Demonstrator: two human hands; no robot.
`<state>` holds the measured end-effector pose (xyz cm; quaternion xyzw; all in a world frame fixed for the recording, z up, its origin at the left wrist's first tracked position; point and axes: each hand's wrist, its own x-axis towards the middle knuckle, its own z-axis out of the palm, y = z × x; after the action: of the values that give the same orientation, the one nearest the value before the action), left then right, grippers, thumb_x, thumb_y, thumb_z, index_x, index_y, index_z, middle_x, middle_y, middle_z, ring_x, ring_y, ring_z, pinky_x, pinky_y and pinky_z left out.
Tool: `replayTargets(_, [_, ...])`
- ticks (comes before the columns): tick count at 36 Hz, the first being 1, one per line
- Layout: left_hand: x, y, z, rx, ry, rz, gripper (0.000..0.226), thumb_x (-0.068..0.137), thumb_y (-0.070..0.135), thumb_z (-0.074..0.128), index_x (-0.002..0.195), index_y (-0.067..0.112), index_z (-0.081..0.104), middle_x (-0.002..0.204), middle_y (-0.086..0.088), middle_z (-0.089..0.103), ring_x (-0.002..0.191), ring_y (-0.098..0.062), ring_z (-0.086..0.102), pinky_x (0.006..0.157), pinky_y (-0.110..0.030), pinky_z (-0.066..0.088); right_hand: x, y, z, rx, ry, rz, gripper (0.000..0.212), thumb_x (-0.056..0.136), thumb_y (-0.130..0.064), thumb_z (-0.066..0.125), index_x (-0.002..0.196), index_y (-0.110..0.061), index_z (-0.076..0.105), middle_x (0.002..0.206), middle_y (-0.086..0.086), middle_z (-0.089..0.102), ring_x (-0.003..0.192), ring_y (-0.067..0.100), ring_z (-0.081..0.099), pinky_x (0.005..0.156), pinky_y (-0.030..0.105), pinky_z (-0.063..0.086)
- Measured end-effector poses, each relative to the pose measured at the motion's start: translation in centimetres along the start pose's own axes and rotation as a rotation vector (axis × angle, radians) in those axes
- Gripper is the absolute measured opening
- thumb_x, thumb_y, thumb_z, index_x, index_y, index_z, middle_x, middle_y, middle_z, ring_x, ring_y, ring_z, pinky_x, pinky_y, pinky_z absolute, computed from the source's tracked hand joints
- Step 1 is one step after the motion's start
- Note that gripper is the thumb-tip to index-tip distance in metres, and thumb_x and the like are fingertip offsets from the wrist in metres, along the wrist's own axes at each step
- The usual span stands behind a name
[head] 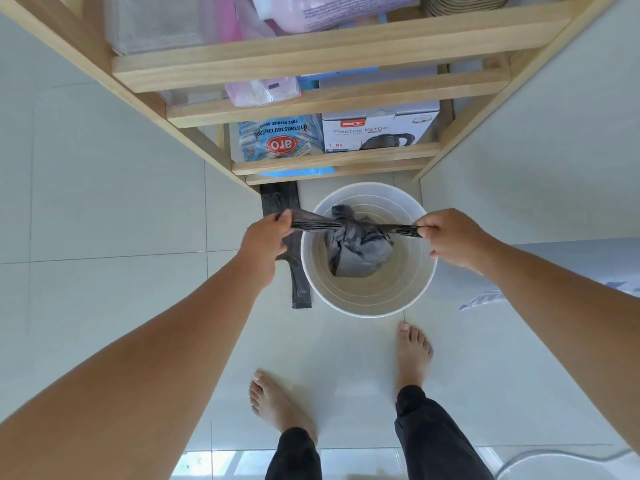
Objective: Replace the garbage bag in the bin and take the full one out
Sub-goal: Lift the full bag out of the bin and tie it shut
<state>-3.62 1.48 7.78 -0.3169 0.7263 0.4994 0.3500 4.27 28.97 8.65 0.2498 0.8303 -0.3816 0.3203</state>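
Home, likely kitchen or utility corner. Pale glossy floor tiles [104, 202], plain light walls. Open wooden shelving rack [311, 64] stocked with household goods: boxed electric kettle [381, 131], bag of refined sugar [278, 136] (label reads upside down), pink refill pouches [311, 12]. Small white bin [367, 303] on floor by rack. Person barefoot [412, 351] indoors, dark trousers: domestic, not workplace.

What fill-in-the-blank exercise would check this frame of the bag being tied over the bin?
1. The left hand and right hand pull the full bag's handles ____.
2. The full bag sits inside the white ____.
3. A flat spare black bag lies on the ____ beside the bin.

Missing words: apart; bin; floor
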Motion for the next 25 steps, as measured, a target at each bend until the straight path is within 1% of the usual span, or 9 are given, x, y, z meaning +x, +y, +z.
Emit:
replayTargets(3, [0.6, -0.6, -0.7, -0.24, 0.095, -0.094, 0.027, 0.101, 0.025, 0.05, 0.12, 0.007, 0.059, 0.108, -0.006, 0.069, 0.109, -0.02, 0.067, 0.098, -0.033, 0.05, 0.1, 0.8, -0.6, -0.118, 0.049, -0.041, 0.024, 0.098, -0.008, 0.046, 0.103, -0.004, 0.069, 0.07, 0.006, 0.057, 0.06, 0.022, 0.055, 0.055, 0.027, 0.043])
replayTargets(5, [0.4, -0.8, -0.8, -0.394, 0.117, -0.15, 0.034, 0.103, 0.025, 0.046, 0.129, 0.004, 0.054, 0.112, -0.008, 0.07, 0.107, -0.022, 0.068, 0.102, -0.035, 0.049, 0.3, 1.3, -1.0, -0.156, 0.065, -0.045, 0.024, 0.098, -0.007, 0.046, 0.102, -0.007, 0.069, 0.066, -0.001, 0.051, 0.056, 0.014, 0.048, 0.05, 0.024, 0.033])
replayTargets(8, [-0.1, -0.1, -0.3, -0.589, 0.072, -0.169, 0.037, 0.107, 0.023, 0.03, 0.133, 0.009, 0.051, 0.121, -0.012, 0.069, 0.115, -0.026, 0.065, 0.108, -0.039, 0.043, 0.5, 1.9, -1.2, -0.17, 0.078, -0.035, 0.023, 0.097, -0.006, 0.046, 0.103, -0.005, 0.068, 0.064, -0.001, 0.047, 0.055, 0.014, 0.044, 0.05, 0.023, 0.032])
replayTargets(10, [-0.6, 0.6, 0.4, -0.753, 0.072, -0.201, 0.035, 0.107, 0.019, 0.023, 0.122, 0.013, 0.054, 0.099, -0.009, 0.07, 0.103, -0.027, 0.069, 0.101, -0.041, 0.047, 0.6, 2.1, -1.1, -0.181, 0.076, -0.03, 0.023, 0.097, -0.006, 0.045, 0.104, -0.004, 0.068, 0.064, -0.002, 0.046, 0.056, 0.014, 0.044, 0.052, 0.024, 0.035])
replayTargets(11, [-0.7, 1.0, 0.6, -0.797, 0.097, -0.224, 0.03, 0.107, 0.017, 0.025, 0.106, 0.012, 0.054, 0.077, -0.007, 0.066, 0.085, -0.024, 0.071, 0.09, -0.042, 0.053, 0.7, 2.1, -1.0, -0.177, 0.078, -0.033, 0.024, 0.098, -0.006, 0.045, 0.105, -0.005, 0.068, 0.064, -0.002, 0.046, 0.056, 0.014, 0.045, 0.053, 0.025, 0.036])
replayTargets(13, [-0.7, 1.5, 1.0, -0.849, 0.151, -0.285, 0.027, 0.103, 0.01, 0.03, 0.08, 0.008, 0.045, 0.048, -0.004, 0.048, 0.054, -0.019, 0.055, 0.07, -0.04, 0.054, 0.7, 2.1, -0.8, -0.179, 0.098, -0.065, 0.025, 0.098, -0.007, 0.044, 0.106, -0.006, 0.068, 0.068, -0.001, 0.049, 0.057, 0.012, 0.046, 0.051, 0.023, 0.035])
replayTargets(18, [0.2, 2.1, 0.3, -0.903, 0.148, -0.302, 0.036, 0.1, 0.01, 0.026, 0.065, 0.011, 0.035, 0.033, 0.0, 0.03, 0.028, -0.014, 0.026, 0.058, -0.031, 0.047, 0.8, 2.2, -0.7, -0.131, 0.143, -0.12, 0.025, 0.099, -0.007, 0.043, 0.105, -0.008, 0.067, 0.081, 0.01, 0.057, 0.06, 0.015, 0.05, 0.056, 0.021, 0.042])
replayTargets(21, [0.5, 2.7, 0.3, -0.921, 0.059, -0.226, 0.038, 0.103, 0.015, 0.03, 0.067, 0.013, 0.04, 0.04, 0.003, 0.032, 0.031, -0.012, 0.025, 0.056, -0.027, 0.04, 0.5, 1.5, -0.7, 0.034, 0.114, -0.065, 0.022, 0.1, -0.01, 0.043, 0.104, -0.013, 0.064, 0.072, 0.005, 0.053, 0.058, 0.02, 0.055, 0.063, 0.03, 0.053])
replayTargets(25, [0.4, 3.1, 0.1, -0.847, -0.183, -0.156, 0.033, 0.102, 0.016, 0.036, 0.09, 0.002, 0.063, 0.054, 0.002, 0.039, 0.043, -0.01, 0.032, 0.058, -0.026, 0.036, 0.1, 0.9, -0.3, 0.587, 0.069, 0.057, 0.021, 0.1, -0.01, 0.045, 0.109, -0.004, 0.063, 0.083, 0.007, 0.056, 0.078, 0.022, 0.057, 0.084, 0.047, 0.056])
